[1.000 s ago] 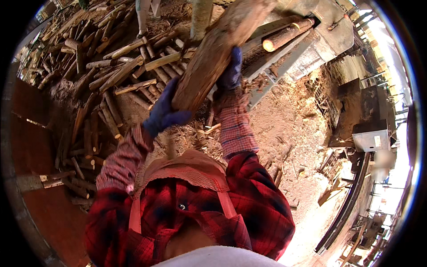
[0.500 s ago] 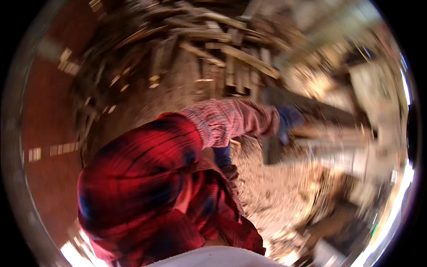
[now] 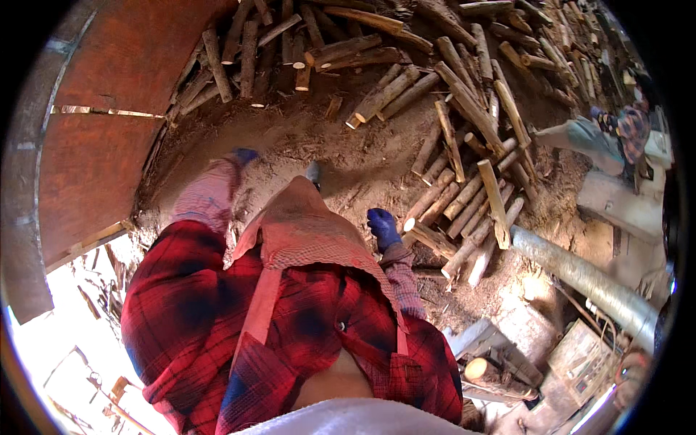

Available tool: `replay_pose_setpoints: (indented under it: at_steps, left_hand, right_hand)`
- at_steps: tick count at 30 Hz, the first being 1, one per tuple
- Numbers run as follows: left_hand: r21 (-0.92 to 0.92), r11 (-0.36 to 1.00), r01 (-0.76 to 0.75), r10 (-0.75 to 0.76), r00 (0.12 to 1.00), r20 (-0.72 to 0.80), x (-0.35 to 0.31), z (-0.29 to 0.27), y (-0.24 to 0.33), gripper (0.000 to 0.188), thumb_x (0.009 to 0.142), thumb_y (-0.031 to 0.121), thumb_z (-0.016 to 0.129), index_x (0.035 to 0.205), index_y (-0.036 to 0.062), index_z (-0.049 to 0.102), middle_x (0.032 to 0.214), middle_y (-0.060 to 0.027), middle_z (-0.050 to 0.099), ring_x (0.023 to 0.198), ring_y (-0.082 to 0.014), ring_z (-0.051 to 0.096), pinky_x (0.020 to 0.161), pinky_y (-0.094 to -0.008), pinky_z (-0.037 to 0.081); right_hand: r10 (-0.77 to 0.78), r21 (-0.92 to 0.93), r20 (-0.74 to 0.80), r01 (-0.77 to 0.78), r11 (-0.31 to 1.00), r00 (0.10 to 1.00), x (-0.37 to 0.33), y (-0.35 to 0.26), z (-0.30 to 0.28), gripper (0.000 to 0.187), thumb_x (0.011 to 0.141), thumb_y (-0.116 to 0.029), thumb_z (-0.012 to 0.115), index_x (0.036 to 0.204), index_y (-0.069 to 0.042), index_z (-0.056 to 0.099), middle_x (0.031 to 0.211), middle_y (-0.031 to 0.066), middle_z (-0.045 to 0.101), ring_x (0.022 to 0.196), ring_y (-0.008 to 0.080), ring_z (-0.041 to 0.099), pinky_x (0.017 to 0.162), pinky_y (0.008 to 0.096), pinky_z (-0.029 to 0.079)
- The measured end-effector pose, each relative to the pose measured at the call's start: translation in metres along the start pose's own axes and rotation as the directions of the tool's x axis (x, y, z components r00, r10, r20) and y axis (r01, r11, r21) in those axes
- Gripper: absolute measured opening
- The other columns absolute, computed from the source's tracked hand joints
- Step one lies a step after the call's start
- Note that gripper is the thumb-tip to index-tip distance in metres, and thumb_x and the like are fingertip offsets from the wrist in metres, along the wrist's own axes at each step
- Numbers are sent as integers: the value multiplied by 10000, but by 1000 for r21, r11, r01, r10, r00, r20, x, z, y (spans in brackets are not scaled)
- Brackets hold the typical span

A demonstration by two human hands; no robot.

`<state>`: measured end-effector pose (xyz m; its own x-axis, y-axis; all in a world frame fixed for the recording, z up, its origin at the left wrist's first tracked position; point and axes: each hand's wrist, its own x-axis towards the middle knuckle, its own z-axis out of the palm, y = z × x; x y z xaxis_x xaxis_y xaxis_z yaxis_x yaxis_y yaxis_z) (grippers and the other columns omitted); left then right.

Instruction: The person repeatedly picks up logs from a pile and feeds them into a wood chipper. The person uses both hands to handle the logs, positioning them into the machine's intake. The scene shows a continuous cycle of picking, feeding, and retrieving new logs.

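Observation:
My left hand point(image 3: 245, 155), in a blue glove, hangs low over the dirt floor at the left. Motion smears its fingers, so what they do is hidden. My right hand point(image 3: 383, 228), also gloved in blue, is beside my apron, its fingers curled in with nothing seen in them. Nearest to it is a stack of cut logs point(image 3: 464, 206), a short way to its right and apart from it. A reddish apron point(image 3: 312, 225) hangs over my red plaid shirt.
Loose logs point(image 3: 384, 94) lie ahead, before a larger log pile point(image 3: 348, 51). A reddish-brown panel point(image 3: 109, 145) stands at the left. A metal pipe point(image 3: 587, 283) runs along the right. Another person point(image 3: 627, 134) is at the far right. A cut log point(image 3: 482, 370) lies at lower right.
My left arm, earlier stretched across to the right toward a long dark piece and blurred, now hangs at my left. The view has turned toward the log stacks, and my right hand shows clearly.

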<state>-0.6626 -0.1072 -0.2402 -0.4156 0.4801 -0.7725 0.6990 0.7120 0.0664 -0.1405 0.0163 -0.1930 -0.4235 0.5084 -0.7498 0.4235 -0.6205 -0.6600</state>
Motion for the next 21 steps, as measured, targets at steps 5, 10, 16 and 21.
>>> replay_pose_setpoints:
  at_steps: [5,10,16,21]
  left_hand:
    - [-80,933,350,-351,936,2,36,-104,-82,868,729,612,641,1383,86,417,1419,-175,385,1322,-344,355,1087,-408,286]
    - [-314,947,63,-75,997,-27,214,-51,-98,1048,681,656,666,1461,78,272,1470,-193,329,1356,-346,320,1108,-406,273]
    - [-158,982,-101,100,995,-16,394,-156,131,1078,730,621,651,1506,152,67,1531,-158,187,1404,-340,199,1120,-461,241]
    - [557,824,-104,429,756,-494,520,-176,218,970,760,633,638,1476,150,195,1326,-187,459,1219,-347,461,961,-458,433]
  right_hand:
    - [287,552,-281,-91,829,916,83,-26,-4,121,879,-286,613,875,-165,621,706,-22,582,593,121,527,498,287,406]
    - [458,492,-240,-299,817,856,121,-67,18,323,873,-376,604,1071,-121,582,916,47,632,785,191,579,670,334,476]
    - [-429,-845,67,280,456,901,198,-12,-1,248,890,-220,581,1021,-12,614,908,155,630,828,307,604,719,362,479]
    - [15,-424,-223,-110,899,975,237,57,-15,145,867,-122,577,989,-45,577,865,94,611,775,246,594,652,370,478]
